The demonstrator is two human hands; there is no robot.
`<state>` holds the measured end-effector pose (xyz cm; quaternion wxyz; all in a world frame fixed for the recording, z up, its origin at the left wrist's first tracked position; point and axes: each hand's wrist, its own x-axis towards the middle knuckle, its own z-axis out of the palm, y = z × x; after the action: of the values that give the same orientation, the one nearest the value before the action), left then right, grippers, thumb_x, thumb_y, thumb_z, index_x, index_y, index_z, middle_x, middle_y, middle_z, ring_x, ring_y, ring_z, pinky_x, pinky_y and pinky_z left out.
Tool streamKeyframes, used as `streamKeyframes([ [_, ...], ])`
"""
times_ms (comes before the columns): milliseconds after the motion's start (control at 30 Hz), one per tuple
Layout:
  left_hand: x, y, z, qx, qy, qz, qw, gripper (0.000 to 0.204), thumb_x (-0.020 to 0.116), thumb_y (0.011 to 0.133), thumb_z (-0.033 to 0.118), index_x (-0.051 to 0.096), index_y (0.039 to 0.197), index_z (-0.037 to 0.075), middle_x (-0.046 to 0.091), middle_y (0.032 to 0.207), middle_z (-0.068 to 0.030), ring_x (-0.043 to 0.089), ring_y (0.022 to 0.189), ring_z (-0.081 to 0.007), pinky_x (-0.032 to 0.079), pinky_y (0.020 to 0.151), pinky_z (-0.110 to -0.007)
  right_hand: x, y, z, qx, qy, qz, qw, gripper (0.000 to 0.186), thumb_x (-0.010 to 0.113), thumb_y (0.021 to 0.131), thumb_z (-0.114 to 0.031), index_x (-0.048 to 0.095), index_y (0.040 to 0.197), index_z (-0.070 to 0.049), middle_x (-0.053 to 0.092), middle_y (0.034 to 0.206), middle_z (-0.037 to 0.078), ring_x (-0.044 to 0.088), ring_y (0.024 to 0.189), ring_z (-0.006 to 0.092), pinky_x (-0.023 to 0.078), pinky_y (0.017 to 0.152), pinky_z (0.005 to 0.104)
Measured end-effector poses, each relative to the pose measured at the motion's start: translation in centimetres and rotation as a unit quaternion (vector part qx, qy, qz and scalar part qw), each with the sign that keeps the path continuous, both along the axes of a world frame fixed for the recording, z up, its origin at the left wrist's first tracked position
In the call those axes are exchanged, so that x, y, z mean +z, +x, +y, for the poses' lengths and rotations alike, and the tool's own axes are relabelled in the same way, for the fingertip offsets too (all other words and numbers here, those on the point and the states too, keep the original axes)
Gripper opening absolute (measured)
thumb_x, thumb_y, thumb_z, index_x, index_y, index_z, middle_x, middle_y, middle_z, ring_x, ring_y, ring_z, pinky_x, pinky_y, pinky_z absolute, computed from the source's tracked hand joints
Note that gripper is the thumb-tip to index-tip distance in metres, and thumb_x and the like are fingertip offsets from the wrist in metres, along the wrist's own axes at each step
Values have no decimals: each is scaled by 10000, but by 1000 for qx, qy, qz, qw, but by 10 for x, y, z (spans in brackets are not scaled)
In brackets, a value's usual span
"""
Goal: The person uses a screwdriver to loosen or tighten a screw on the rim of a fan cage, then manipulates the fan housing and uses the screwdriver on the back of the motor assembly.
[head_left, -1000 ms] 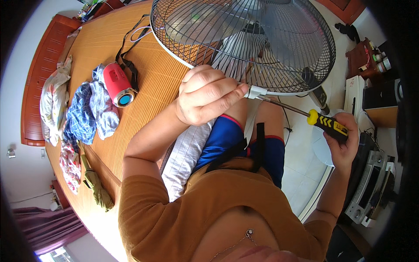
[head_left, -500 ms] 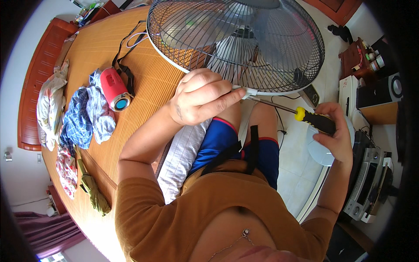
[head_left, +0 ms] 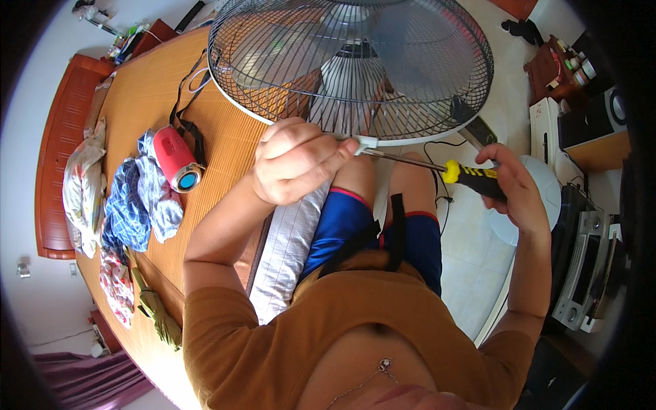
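A standing fan (head_left: pixel 348 75) with a dark wire cage and a white rim is right in front of me. My left hand (head_left: pixel 297 160) is closed on the near edge of the rim, thumb beside a small white clip (head_left: pixel 365 145). My right hand (head_left: pixel 516 188) grips the black and yellow handle of a screwdriver (head_left: pixel 471 179). Its metal shaft points left, and the tip meets the clip; the exact contact point is too small to make out. Blades show through the cage.
On my left a bed with a woven mat (head_left: pixel 225 137) bears a red speaker (head_left: pixel 174 158), crumpled clothes (head_left: pixel 130 198) and a folded olive umbrella (head_left: pixel 158 318). To the right stand the fan's round white base (head_left: pixel 540 198), a silver audio unit (head_left: pixel 582 266) and a black speaker box (head_left: pixel 591 123).
The fan, both hands and the screwdriver sit slightly farther left in view, and the surroundings have shifted a little too. Both hands keep their hold, with the screwdriver still at the clip.
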<state>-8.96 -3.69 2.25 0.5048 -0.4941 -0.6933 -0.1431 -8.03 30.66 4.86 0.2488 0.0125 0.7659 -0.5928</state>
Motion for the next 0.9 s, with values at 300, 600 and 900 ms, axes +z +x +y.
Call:
streamKeyframes([
  [300,1,8,0,22,-34,-32,999,188,731,613,34,688,794,11,573,778,-28,558,665,-144,477,558,-253,-11,12,5,62,88,523,846,511,701,582,72,516,1043,-51,545,903,89,551,805,160,440,740,233],
  [600,5,7,-2,37,-57,-12,998,176,730,611,24,675,776,-8,583,769,-37,564,670,-147,492,557,-250,-5,10,2,1,7,106,994,161,508,864,-127,592,975,-45,560,676,41,533,542,114,386,462,185],
  [900,11,6,-1,12,-46,-15,999,186,716,606,36,665,779,-9,596,772,-51,571,698,-156,504,589,-257,-8,35,17,43,-68,154,985,512,653,665,58,406,1094,-70,592,916,124,598,708,124,483,530,210],
])
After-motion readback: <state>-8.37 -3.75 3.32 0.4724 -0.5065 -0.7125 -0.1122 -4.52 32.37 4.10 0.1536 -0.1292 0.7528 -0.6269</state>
